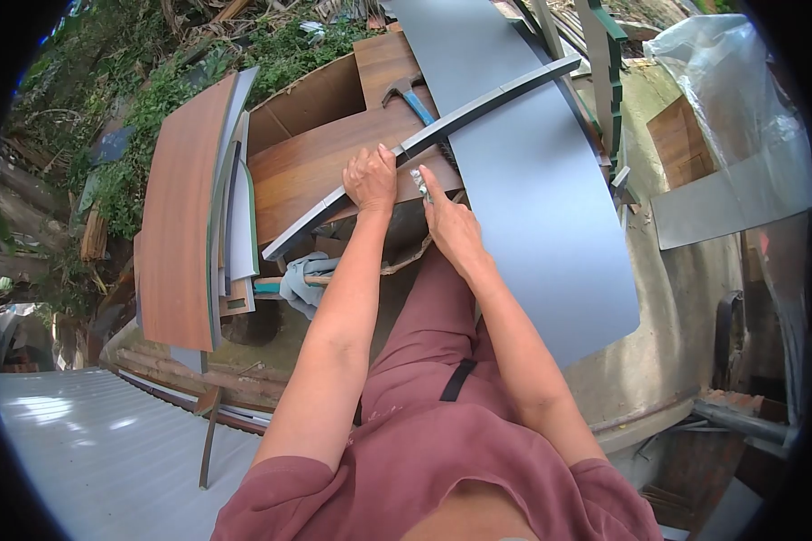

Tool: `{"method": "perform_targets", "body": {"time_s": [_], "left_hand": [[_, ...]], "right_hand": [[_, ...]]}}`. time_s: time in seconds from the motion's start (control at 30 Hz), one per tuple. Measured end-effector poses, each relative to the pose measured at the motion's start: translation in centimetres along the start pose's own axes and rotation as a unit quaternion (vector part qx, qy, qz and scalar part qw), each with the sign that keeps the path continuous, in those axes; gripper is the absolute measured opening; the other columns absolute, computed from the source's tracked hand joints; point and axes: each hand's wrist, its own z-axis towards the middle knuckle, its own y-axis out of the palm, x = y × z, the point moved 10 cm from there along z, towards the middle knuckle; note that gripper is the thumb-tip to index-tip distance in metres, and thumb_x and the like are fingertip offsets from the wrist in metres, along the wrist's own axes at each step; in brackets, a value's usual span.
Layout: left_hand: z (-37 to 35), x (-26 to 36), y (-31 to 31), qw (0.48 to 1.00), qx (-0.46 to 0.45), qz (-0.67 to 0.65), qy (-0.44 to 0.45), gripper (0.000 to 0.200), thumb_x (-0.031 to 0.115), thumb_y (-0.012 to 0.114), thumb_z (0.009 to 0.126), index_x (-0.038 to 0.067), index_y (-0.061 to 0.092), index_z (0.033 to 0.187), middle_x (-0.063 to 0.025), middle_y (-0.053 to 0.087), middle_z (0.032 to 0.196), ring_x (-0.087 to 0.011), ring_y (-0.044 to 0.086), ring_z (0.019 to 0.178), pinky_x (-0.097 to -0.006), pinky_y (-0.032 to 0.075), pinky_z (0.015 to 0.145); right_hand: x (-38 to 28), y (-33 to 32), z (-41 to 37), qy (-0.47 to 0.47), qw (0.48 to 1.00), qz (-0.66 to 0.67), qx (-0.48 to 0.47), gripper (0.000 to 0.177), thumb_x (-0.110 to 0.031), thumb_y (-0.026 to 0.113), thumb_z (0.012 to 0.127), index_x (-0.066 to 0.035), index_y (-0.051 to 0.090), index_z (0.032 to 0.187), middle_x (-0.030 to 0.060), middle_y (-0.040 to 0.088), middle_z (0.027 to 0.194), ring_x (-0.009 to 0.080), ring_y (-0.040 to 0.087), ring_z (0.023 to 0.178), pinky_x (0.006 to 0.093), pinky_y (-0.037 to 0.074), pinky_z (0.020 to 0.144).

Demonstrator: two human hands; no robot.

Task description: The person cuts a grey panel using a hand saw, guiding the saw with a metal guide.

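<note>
A long narrow metal-grey strip [496, 95] lies slantwise over a wood-grain board [289, 176] and a large grey panel [541, 198]. My left hand [371, 178] is closed around the strip near its middle. To the right of it, my right hand [451, 221] is closed on a small whitish, shiny object [419, 183], with the index finger stretched along it; its exact shape is too small to tell. Beyond my hands, a hammer [412, 98] with a blue handle rests on the wood-grain board, its head to the left.
Brown boards [182, 216] stand at the left beside a cardboard box [311, 104]. A light blue cloth [308, 281] hangs below the strip. Corrugated metal sheeting [108, 442] is at the lower left. Clear plastic [740, 99] hangs at the right.
</note>
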Motion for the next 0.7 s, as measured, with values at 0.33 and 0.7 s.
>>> {"method": "perform_targets", "body": {"time_s": [0.33, 0.7], "left_hand": [[-0.3, -0.2, 0.2, 1.000, -0.016, 0.010, -0.012, 0.037, 0.025, 0.051, 0.086, 0.002, 0.064, 0.060, -0.0126, 0.064, 0.075, -0.0310, 0.062, 0.070, -0.0447, 0.047, 0.063], [0.0, -0.1, 0.1, 1.000, -0.025, -0.009, -0.014, 0.037, 0.025, 0.050, 0.087, 0.002, 0.064, 0.063, -0.0135, 0.063, 0.074, -0.0315, 0.062, 0.071, -0.0450, 0.046, 0.065]], "right_hand": [[1.5, -1.0, -6.5, 0.006, 0.999, 0.003, -0.039, 0.058, -0.015, 0.048, 0.093, -0.023, 0.023, 0.145, 0.0245, 0.061, 0.071, 0.0444, 0.060, 0.071, 0.0515, 0.045, 0.065], [0.1, -2.0, -5.0, 0.007, 0.999, -0.010, -0.052, 0.055, -0.016, 0.047, 0.093, -0.022, 0.025, 0.143, 0.0253, 0.060, 0.070, 0.0457, 0.059, 0.070, 0.0519, 0.045, 0.066]]}}
